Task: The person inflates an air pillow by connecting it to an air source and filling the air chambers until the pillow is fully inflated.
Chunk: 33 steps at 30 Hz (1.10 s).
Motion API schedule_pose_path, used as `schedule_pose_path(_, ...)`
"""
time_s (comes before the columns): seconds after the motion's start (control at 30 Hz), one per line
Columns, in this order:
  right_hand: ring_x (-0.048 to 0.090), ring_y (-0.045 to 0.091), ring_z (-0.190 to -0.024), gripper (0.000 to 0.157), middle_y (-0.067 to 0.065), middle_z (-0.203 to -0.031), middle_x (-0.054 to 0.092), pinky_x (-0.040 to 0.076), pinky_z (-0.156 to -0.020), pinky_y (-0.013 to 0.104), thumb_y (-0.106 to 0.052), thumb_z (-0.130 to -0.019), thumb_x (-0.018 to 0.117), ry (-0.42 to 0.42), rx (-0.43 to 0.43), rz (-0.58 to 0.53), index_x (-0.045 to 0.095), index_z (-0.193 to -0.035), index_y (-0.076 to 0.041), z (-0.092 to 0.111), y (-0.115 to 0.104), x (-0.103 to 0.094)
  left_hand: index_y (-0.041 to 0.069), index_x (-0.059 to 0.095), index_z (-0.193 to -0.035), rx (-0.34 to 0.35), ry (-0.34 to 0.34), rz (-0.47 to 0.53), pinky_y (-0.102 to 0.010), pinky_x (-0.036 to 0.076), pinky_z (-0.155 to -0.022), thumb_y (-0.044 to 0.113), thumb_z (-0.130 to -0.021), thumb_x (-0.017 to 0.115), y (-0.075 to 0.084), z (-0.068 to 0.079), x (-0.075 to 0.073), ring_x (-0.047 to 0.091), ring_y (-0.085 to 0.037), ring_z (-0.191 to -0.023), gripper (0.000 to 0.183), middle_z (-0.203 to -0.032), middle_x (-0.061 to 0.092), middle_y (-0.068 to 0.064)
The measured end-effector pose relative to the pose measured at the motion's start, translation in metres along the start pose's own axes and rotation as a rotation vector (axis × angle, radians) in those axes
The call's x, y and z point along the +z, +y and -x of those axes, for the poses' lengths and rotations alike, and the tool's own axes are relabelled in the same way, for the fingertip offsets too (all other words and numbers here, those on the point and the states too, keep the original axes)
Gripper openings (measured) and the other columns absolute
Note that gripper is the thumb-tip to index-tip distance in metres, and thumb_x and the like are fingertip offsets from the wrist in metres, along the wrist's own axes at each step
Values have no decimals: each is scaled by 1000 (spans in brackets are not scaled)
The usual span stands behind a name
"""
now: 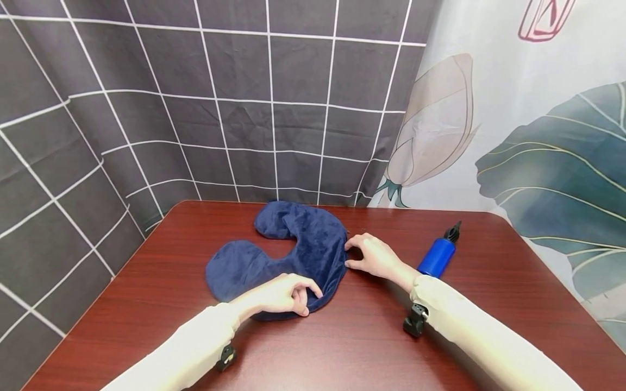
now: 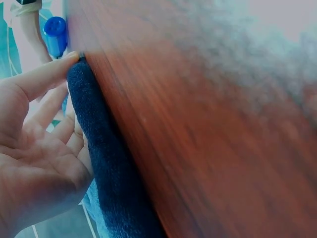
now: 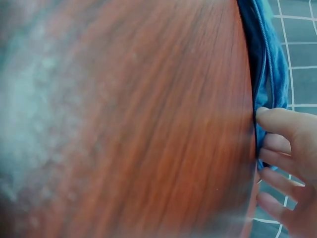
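A navy plush U-shaped neck pillow (image 1: 318,239) lies rather flat on the table, its opening toward the left. At its near edge, my left hand (image 1: 286,293) holds the rim, thumb low and fingers over the fabric. My right hand (image 1: 374,255) pinches the right edge between thumb and fingers. Along that edge, the right wrist view shows a zipper (image 3: 265,42) with its two sides parted near the thumb. In the left wrist view the fingertips are partly hidden by the navy fabric (image 2: 101,124).
A blue hand pump (image 1: 437,256) with a black nozzle lies on the right, partly behind my right forearm. The reddish-brown wooden table (image 1: 362,347) ends at a dark grid-patterned curtain (image 1: 244,125) and a floral curtain (image 1: 494,98).
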State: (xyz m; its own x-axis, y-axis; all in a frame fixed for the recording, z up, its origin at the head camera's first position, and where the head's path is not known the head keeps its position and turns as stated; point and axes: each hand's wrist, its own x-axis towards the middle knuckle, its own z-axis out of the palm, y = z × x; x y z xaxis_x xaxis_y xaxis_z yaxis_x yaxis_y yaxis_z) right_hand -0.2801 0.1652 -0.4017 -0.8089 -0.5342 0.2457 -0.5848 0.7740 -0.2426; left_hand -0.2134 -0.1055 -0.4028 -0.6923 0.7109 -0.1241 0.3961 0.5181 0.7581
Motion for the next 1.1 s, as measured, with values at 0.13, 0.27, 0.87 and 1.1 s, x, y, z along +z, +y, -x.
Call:
schedule_pose_path(0.13, 62, 23, -99, 37, 5, -106, 72, 52, -90, 42, -33, -80, 80, -29, 17, 24, 72, -108, -10, 2, -2, -2, 16, 69, -110, 5, 3, 1, -15, 42, -63, 4, -80, 73, -1, 0, 1, 54, 1, -63, 33, -70, 64, 8)
schedule_pose_path(0.27, 63, 23, -100, 39, 4, -108, 72, 52, -90, 42, -37, -80, 80, -50, 19, 25, 72, -109, -11, 5, -3, -3, 16, 69, -110, 1, 6, 13, -15, 41, -64, 4, -79, 70, -1, 1, 2, 55, 0, -64, 33, -71, 64, 7)
schedule_pose_path(0.87, 65, 23, -100, 39, 2, -107, 73, 53, -90, 42, -39, -79, 80, -84, 13, -12, 73, -107, -13, 0, -1, -6, 13, 73, -107, 18, 33, -141, -17, 49, -67, 21, -86, 73, 13, 0, -16, 61, 3, -66, 23, -77, 73, 3)
schedule_pose_path(1.1, 66, 21, -95, 38, 2, -103, 73, 54, -86, 41, -39, -78, 81, -84, 4, -3, 74, -105, -13, -3, 0, -7, 8, 70, -109, 51, 249, -193, -16, 49, -68, 18, -85, 73, 28, -14, -13, 65, -4, -69, 26, -88, 71, -5)
